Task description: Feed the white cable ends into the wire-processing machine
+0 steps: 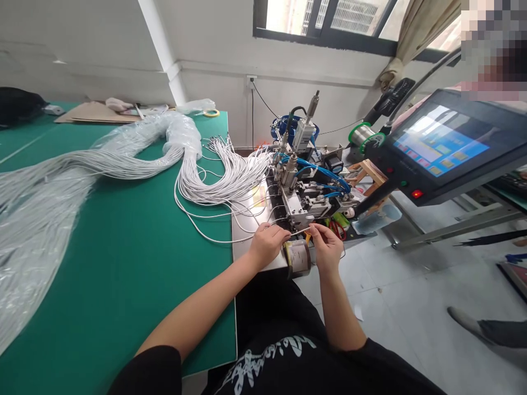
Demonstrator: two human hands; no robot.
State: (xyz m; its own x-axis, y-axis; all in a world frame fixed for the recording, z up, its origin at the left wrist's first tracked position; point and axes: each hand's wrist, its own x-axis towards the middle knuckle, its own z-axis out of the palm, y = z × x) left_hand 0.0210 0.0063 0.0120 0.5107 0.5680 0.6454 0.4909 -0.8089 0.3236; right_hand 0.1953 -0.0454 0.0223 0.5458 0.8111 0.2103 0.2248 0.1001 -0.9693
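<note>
**While Two Hands Pinch One Wire at the Machine's Front**

As seen from the head camera, the left hand (267,244) and the right hand (327,246) sit close together at the near edge of the small machine (304,197). Each has thumb and forefinger closed on the same thin white wire (300,232), with the other fingers curled in. Held at two points, the short stretch between them lies straight and level just in front of the machine's clamps, which looks to be why both hands are on it. The wire bundle (230,175) fans across the green table (123,263) with its loose ends turned toward the left hand, likely so they lie within reach. A touchscreen (440,144) tilts toward the person at right. Red-handled scissors (336,227) lie just beyond the right hand.
</note>
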